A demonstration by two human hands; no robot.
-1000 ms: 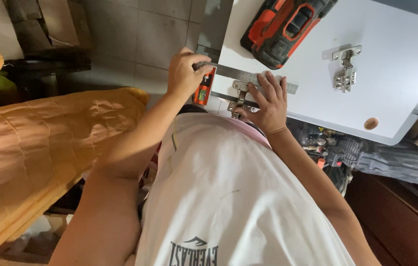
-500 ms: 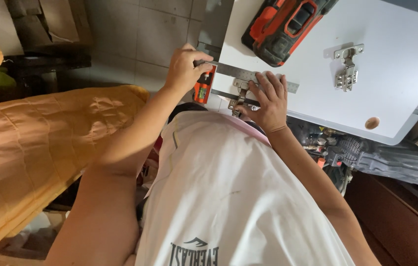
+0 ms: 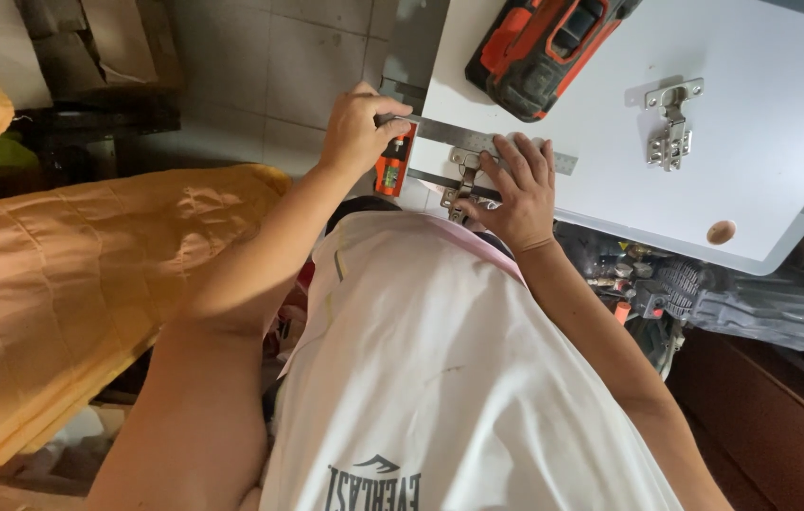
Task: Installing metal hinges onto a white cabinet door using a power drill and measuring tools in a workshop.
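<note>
A white panel [image 3: 761, 161] lies in front of me. Along its near edge rests a combination square: a steel ruler [image 3: 477, 140] with an orange stock [image 3: 391, 173]. My left hand [image 3: 356, 128] grips the ruler's end just above the stock, off the panel's corner. My right hand [image 3: 515, 187] lies flat with fingers spread, pressing on the ruler and on a metal cabinet hinge [image 3: 463, 182] at the panel's edge. A second hinge [image 3: 671, 134] lies loose further along the panel. An orange and black cordless drill [image 3: 546, 47] rests on the far part of the panel.
A round cup hole [image 3: 721, 232] is cut near the panel's right edge. Orange quilted cloth [image 3: 61, 284] covers something bulky at left. Grey tiled floor [image 3: 298, 66] shows beyond. Tools and dark fabric [image 3: 705, 293] lie under the panel, beside dark wooden furniture [image 3: 780, 416].
My left hand has shifted slightly along the ruler's end near the stock. My right hand stays pressed on the hinge and ruler, with only small finger movement.
</note>
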